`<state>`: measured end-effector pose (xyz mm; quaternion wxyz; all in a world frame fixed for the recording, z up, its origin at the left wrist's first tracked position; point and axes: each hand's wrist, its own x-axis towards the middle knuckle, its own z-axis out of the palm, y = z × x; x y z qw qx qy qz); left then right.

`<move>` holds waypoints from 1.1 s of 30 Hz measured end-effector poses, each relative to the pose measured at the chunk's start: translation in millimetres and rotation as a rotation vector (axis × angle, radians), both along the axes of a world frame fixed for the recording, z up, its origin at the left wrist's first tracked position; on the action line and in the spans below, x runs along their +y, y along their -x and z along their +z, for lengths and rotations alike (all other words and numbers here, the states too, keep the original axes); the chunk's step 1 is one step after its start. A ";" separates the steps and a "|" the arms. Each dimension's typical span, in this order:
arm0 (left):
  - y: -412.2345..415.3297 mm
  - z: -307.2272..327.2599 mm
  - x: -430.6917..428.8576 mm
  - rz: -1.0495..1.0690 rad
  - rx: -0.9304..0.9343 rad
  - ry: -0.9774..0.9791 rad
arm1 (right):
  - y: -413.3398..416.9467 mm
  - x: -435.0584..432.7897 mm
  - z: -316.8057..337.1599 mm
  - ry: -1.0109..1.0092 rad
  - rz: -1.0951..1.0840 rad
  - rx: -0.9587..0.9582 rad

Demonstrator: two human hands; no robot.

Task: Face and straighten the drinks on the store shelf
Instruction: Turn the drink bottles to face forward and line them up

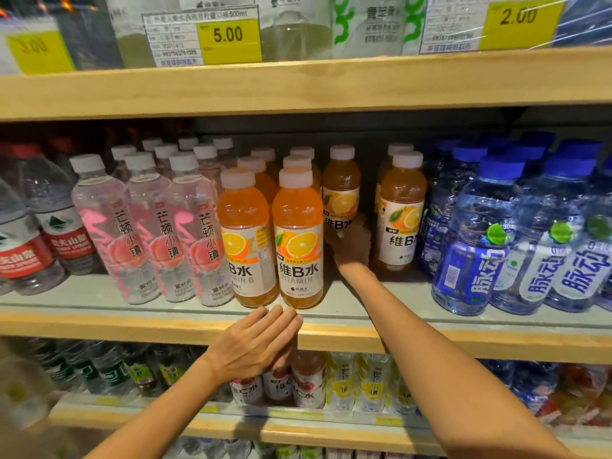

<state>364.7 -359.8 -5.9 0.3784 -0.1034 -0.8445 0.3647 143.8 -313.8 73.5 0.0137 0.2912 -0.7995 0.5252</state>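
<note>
Right hand point(351, 243), reaching deep into the middle shelf point(430, 339), curls around the lower half of an orange vitamin bottle point(341, 190) that stands upright, set back from the front row. Left hand point(258, 346) lies flat over the shelf's wooden lip, fingers straight and pressed together, just below two front orange bottles point(299, 246). Pink-labelled bottles point(145, 226) stand left of these, blue-capped bottles point(480, 243) far right.

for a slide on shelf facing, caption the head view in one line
The right hand grips a set-back orange bottle on the middle shelf; flat left hand at its front edge.
</note>
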 end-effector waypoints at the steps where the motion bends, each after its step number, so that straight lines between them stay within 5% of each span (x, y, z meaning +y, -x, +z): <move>1: -0.2 0.2 0.0 -0.004 0.004 0.000 | -1.9 2.9 0.6 -0.018 -0.009 0.008; 12: 1.8 2.3 1.6 -0.015 0.023 -0.060 | -48.9 85.8 -9.7 -0.078 -0.103 0.147; 21: -5.7 23.2 23.5 -0.010 -0.061 -0.318 | -65.3 125.0 -5.8 0.208 0.216 0.057; 23: -6.2 35.3 38.3 -0.021 -0.023 -0.542 | -71.3 136.0 -5.3 0.217 0.304 0.044; 29: 12.6 118.4 90.1 -0.494 0.213 -1.826 | -104.0 155.3 -4.2 0.193 0.459 -0.003; 31: 17.4 138.5 101.0 -0.652 0.162 -2.024 | -113.6 156.0 -5.0 0.172 0.483 -0.004; 33: 20.2 147.8 113.6 -0.598 0.159 -2.024 | -121.9 155.1 -6.9 0.154 0.476 -0.026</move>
